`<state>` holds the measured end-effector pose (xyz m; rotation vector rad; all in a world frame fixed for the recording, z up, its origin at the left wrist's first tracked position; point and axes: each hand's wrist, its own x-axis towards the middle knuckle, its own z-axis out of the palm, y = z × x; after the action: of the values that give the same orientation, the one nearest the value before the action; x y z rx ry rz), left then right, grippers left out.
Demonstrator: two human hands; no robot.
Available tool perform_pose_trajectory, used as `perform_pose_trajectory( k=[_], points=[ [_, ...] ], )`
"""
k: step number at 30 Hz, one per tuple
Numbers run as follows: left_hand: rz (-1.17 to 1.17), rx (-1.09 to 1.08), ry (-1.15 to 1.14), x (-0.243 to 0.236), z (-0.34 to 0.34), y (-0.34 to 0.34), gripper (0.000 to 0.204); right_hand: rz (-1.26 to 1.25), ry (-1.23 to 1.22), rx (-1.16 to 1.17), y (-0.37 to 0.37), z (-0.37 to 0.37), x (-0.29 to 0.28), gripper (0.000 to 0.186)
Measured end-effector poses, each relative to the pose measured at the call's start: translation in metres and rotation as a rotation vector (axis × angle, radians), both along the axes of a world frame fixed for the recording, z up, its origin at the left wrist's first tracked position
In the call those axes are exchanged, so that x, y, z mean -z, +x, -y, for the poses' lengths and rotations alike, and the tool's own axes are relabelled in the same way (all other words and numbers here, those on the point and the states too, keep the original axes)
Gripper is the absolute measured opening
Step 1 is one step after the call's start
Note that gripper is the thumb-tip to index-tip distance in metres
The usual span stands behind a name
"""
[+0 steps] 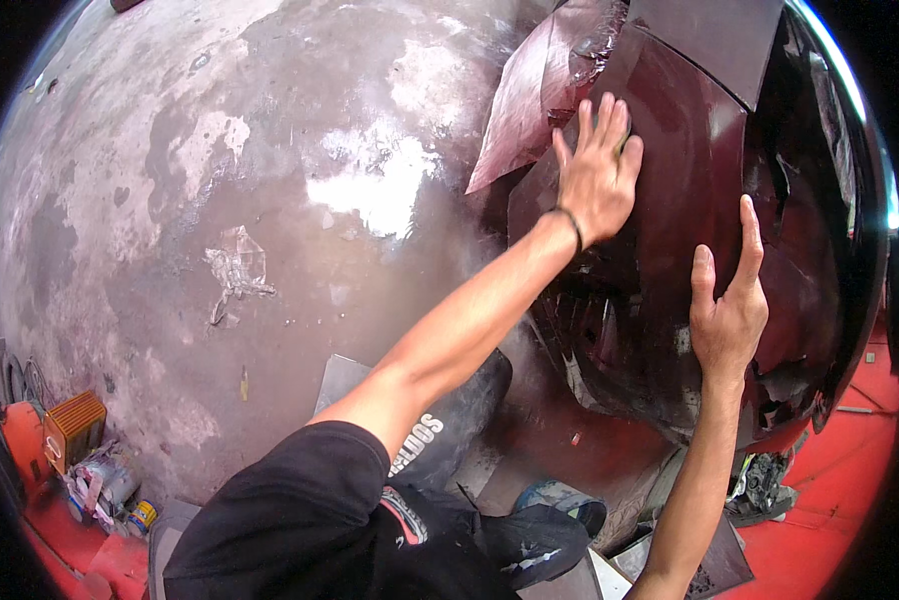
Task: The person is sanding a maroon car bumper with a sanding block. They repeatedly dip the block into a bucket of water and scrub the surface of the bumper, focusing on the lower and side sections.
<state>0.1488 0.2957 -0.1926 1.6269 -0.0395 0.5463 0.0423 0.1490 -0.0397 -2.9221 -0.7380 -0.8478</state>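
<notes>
A large, curved, dark red panel (680, 150), like a car body part, fills the right side, with dark gaps and ragged edges. My left hand (598, 178) lies on its upper face, palm down, with fingers spread and a dark band round the wrist. A small dark-green patch shows by its fingers; I cannot tell what it is. Lower and to the right, my right hand (730, 310) is in front of the panel with thumb and forefinger stretched apart. Its other fingers are mostly hidden, and nothing shows in its grasp. Whether it touches the panel is unclear.
A pinkish torn sheet (545, 90) juts out at the panel's upper left. The concrete floor (170, 200) is stained, with a crumpled clear wrapper (238, 265) on it. An orange ribbed box (74, 430) and clutter stand lower left. Red floor (840, 500) lies lower right.
</notes>
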Motion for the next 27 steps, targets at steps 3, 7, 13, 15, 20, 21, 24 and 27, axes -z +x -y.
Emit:
perform_pose_trajectory(
  k=[3,7,13,15,20,21,24,27],
  points=[
    [0.086,0.063,-0.062,-0.009,0.008,-0.015,0.072,0.000,-0.005,-0.002,0.000,0.003,-0.002,0.070],
    [0.085,0.189,-0.030,0.005,0.038,-0.089,0.074,-0.007,-0.013,0.029,0.000,0.011,0.003,0.071],
    [0.054,0.138,0.022,-0.067,-0.028,0.050,0.072,-0.008,0.030,-0.013,0.005,0.004,-0.004,0.073],
    [0.063,0.143,0.024,-0.072,-0.027,0.042,0.071,-0.005,0.037,-0.016,0.005,0.004,-0.004,0.074],
    [0.182,0.130,0.057,-0.052,0.026,-0.040,0.072,0.049,-0.002,-0.027,0.002,0.014,-0.003,0.076],
    [0.182,0.125,0.072,-0.057,0.020,-0.030,0.071,0.048,-0.006,-0.019,0.001,0.013,-0.004,0.077],
    [0.108,0.161,0.022,-0.090,-0.017,0.043,0.070,0.059,-0.002,-0.007,0.001,0.004,-0.007,0.076],
    [0.006,0.153,0.032,-0.107,-0.019,0.042,0.073,0.079,0.013,-0.024,0.000,0.005,-0.006,0.075]
  ],
)
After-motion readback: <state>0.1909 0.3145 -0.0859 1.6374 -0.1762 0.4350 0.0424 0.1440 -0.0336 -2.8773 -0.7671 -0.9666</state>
